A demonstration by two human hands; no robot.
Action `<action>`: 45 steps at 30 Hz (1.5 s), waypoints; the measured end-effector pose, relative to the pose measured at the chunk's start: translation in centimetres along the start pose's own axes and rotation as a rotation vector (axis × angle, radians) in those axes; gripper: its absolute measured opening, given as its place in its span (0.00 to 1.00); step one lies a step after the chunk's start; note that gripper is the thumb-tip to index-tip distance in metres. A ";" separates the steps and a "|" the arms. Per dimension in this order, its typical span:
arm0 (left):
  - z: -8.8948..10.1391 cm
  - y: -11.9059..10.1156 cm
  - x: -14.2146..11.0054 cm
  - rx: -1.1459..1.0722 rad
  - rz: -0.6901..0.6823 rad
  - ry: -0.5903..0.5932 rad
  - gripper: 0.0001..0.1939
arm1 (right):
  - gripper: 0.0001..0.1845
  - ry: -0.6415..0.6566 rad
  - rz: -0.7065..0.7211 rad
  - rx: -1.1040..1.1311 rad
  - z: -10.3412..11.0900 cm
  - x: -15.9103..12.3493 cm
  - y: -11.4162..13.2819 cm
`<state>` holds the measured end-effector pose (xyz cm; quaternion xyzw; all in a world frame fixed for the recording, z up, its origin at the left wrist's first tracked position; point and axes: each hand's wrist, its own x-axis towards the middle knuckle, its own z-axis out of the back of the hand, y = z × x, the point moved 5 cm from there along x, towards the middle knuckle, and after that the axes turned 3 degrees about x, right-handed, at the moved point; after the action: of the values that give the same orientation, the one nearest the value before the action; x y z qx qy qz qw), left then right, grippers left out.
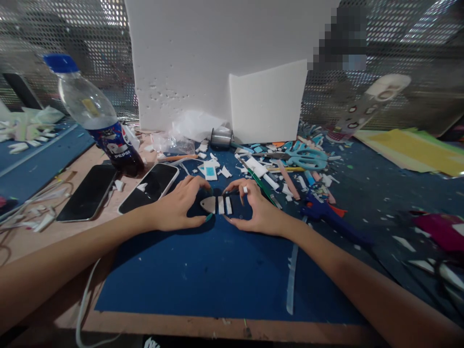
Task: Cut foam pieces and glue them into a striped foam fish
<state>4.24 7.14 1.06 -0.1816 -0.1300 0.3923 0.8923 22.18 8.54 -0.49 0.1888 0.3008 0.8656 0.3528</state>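
Observation:
On the blue mat (203, 270) a small pale fish-head-shaped piece (208, 204) with a dark eye dot lies in line with a white strip (221, 205) and another white strip (228, 205). My left hand (181, 205) curves around the head piece, thumb and forefinger apart on its near and far sides. From the right, my right hand (259, 208) arches over the strips, its thumb and forefinger tips also apart. Whether the fingertips touch the pieces is hard to see. A small white bit (245, 189) shows on a right finger.
Two phones (87, 193) and a Pepsi bottle (108, 130) stand left. Behind the hands are foam scraps (255, 166), scissors (308, 155) and white foam boards (268, 106). A blue glue gun (333, 220) and a clear glue stick (292, 280) lie right.

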 end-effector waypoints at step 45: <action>0.7 -6.3 4.9 -0.635 -0.018 -0.429 0.17 | 0.08 -0.011 -0.135 0.659 1.7 -0.5 4.4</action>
<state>11.32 7.01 4.81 -0.3616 -0.4304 0.3540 0.7475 21.24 6.35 3.59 0.2770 0.5745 0.6954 0.3311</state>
